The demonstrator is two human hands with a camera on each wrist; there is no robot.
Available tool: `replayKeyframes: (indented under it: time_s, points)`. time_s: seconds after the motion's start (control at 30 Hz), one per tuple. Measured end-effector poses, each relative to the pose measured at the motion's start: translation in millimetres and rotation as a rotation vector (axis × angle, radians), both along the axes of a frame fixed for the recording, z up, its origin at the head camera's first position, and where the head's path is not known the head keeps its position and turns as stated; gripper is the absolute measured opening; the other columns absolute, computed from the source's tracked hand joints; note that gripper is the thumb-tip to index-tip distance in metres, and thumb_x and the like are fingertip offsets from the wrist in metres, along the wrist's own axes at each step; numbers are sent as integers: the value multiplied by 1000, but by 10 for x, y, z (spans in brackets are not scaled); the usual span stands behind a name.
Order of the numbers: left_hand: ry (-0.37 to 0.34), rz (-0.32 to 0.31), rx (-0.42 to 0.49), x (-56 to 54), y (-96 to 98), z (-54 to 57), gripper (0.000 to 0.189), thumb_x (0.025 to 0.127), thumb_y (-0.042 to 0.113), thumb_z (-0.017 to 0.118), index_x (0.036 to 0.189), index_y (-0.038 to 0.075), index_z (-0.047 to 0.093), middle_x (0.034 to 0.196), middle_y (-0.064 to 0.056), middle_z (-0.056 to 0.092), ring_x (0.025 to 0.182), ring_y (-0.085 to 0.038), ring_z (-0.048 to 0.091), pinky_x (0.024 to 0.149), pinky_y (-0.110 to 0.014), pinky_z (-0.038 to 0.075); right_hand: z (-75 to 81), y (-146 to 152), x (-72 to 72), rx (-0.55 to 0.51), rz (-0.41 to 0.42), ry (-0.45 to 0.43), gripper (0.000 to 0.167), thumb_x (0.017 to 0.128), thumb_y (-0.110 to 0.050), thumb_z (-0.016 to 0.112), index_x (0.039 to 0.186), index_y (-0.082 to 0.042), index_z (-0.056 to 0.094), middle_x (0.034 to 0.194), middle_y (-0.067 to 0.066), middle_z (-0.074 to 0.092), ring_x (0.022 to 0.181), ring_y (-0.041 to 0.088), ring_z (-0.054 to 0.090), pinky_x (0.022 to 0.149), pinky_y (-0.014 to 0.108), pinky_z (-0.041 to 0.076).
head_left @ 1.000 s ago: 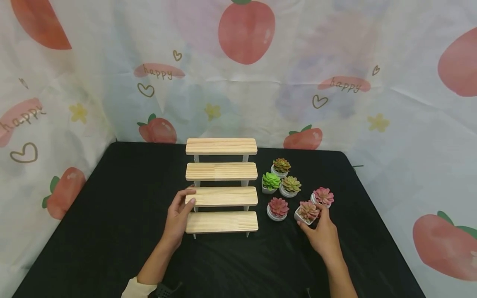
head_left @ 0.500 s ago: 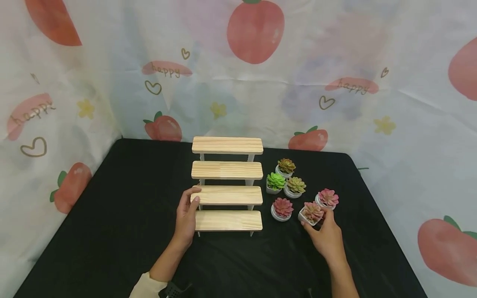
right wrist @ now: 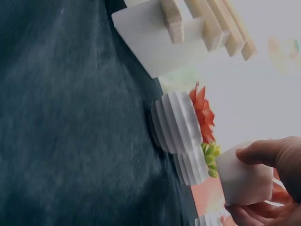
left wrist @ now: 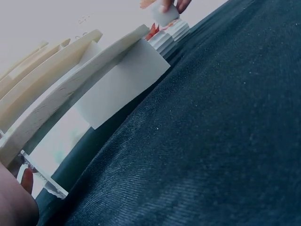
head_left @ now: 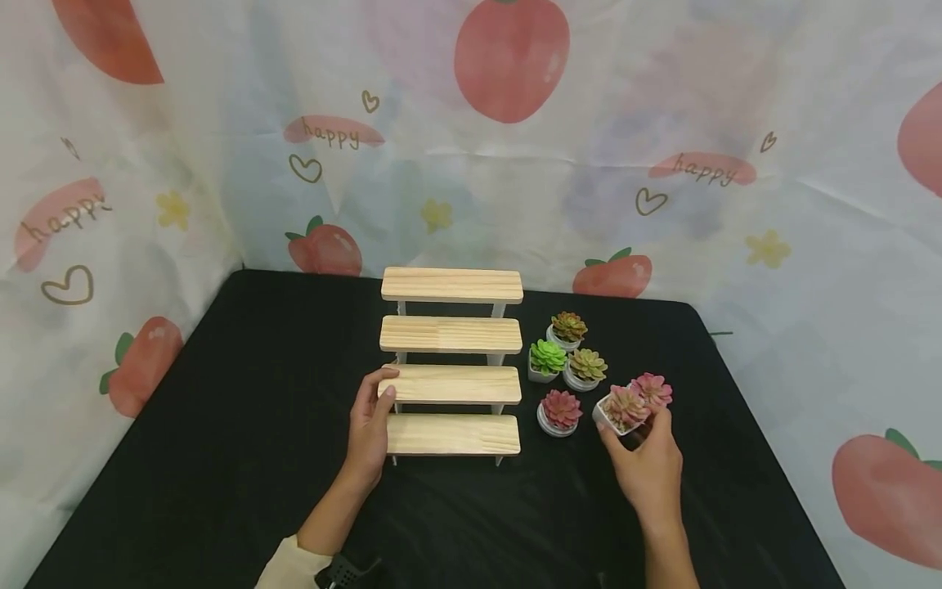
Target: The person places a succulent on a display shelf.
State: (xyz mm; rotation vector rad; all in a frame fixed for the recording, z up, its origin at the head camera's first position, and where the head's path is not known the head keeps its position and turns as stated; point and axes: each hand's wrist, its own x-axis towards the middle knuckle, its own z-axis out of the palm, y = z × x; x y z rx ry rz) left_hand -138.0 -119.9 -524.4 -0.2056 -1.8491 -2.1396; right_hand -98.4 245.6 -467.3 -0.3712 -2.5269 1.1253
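Observation:
A white square pot (right wrist: 245, 178) with a dusty-pink succulent (head_left: 625, 406) is pinched between the thumb and fingers of my right hand (head_left: 649, 468). In the right wrist view the pot is held up above the black cloth. Behind it, partly covered, is a brighter pink succulent (head_left: 652, 390). My left hand (head_left: 368, 431) grips the left end of the second-lowest board of a stepped wooden display stand (head_left: 450, 384), thumb on top. The stand's white side supports (left wrist: 123, 84) rest on the cloth.
Left of the held pot stands a dark red succulent (head_left: 561, 409) in a round ribbed pot. Further back cluster a bright green succulent (head_left: 548, 357), an olive one (head_left: 587, 365) and a brownish one (head_left: 569, 326). A fruit-print curtain (head_left: 471, 188) hangs behind the black table (head_left: 294, 360).
My right hand has lifted the square pot from the table, and its plant now overlaps the pink succulent behind. The left hand keeps its grip on the stand. The head view has shifted slightly.

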Motion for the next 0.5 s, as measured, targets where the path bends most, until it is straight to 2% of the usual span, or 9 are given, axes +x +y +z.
replayKeyframes:
  time_s: [0.2,0.5]
  points:
    - [3,-7,-6,1,-8,5,27,111,11,46,136,4,54,153,-6,46,153,-27,22,118,-43,17,13,-55,0,-27,-21,88,69,86,-11,86,139,3,45,132,29,58,119,47,60,100,60,45]
    - [0,-20,-2,25,-11,34,27,112,11,45,136,3,53,154,-6,44,150,-19,26,118,-47,17,116,-151,-35,-63,19,128,67,84,-7,86,139,1,49,133,25,59,120,44,60,102,56,44]
